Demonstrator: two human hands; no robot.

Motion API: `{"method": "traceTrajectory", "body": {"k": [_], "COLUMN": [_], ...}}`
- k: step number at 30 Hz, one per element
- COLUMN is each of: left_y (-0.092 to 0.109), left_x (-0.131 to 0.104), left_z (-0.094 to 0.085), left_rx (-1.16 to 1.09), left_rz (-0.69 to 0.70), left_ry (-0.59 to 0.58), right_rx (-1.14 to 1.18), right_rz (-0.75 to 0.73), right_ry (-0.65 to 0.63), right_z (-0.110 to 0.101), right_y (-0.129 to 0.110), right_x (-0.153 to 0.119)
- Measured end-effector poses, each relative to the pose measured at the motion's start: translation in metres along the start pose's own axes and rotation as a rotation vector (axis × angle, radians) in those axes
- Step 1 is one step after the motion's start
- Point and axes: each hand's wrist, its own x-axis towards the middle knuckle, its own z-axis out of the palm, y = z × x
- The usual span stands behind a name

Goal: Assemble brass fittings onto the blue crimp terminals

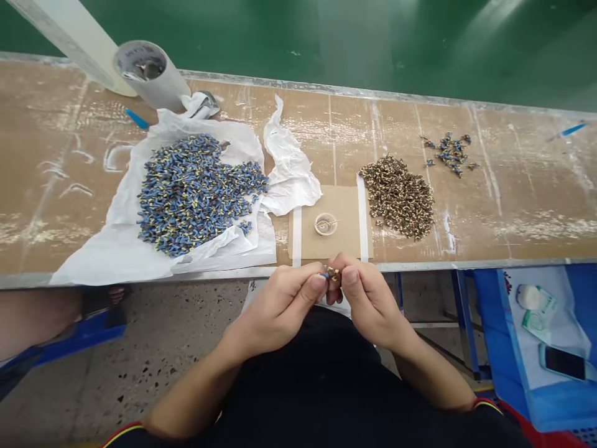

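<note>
My left hand [289,297] pinches a small blue piece [325,274] just past the table's front edge. Against it, my right hand [368,298] closes its thumb and fingers on a small brown and cream piece [334,273]. The two pieces meet between my fingertips. Behind my hands, a small round cup [325,224] with a thin curved strand sits on a cardboard sheet [342,246]. A large pile of blue and yellow pieces [191,193] lies on white paper at the left. At the right is a pile of brown and cream pieces [398,196].
Crumpled white paper [289,165] lies behind the cardboard. A small cluster of blue and brown pieces [452,152] is at the back right. Rolls [163,84] stand at the back left. A phone [564,362] lies on the blue-covered surface at the right. Someone's leg [37,320] shows at the left.
</note>
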Motion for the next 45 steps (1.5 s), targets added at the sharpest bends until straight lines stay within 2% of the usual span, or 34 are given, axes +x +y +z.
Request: {"method": "traceTrajectory", "body": {"k": [3, 7, 10, 14, 16, 19, 23, 25, 30, 35, 40, 45], "left_y": [-0.003, -0.005, -0.005, -0.007, -0.007, -0.004, 0.000, -0.001, -0.006, -0.010, -0.007, -0.001], "left_x": [-0.001, 0.000, 0.003, 0.009, 0.012, 0.014, 0.016, 0.017, 0.020, 0.026, 0.034, 0.041], "left_z": [0.006, 0.010, 0.011, 0.010, 0.009, 0.008, 0.010, 0.012, 0.013, 0.009, 0.007, 0.008], "left_rx": [-0.169, -0.184, 0.025, 0.516, 0.635, 0.596, 0.460, 0.461, 0.803, 1.093, 1.170, 1.102], "left_rz": [-0.099, -0.124, -0.066, 0.127, 0.189, 0.203, 0.181, 0.198, 0.283, 0.372, 0.427, 0.349], "left_ry": [0.013, 0.025, 0.051, 0.122, 0.124, 0.103, 0.086, 0.104, 0.206, 0.160, 0.139, 0.123], "right_rx": [0.073, 0.075, 0.058, 0.042, 0.055, 0.075, -0.013, -0.049, 0.023, 0.063, 0.116, 0.188], "right_rz": [0.031, 0.065, 0.088, 0.076, 0.052, 0.029, -0.025, -0.046, 0.009, 0.092, 0.052, 0.005], "right_ry": [-0.005, 0.008, 0.047, 0.110, 0.136, 0.171, 0.171, 0.176, 0.237, 0.266, 0.271, 0.248], "right_z": [-0.003, -0.006, -0.008, -0.011, -0.012, -0.013, -0.012, -0.012, -0.010, -0.011, -0.021, -0.028], "right_y": [0.001, 0.003, 0.005, 0.009, 0.010, 0.012, 0.015, 0.016, 0.018, 0.015, 0.015, 0.017], "right_x": [0.001, 0.001, 0.001, -0.001, -0.002, -0.002, 0.000, 0.000, -0.001, -0.003, -0.001, -0.003]}}
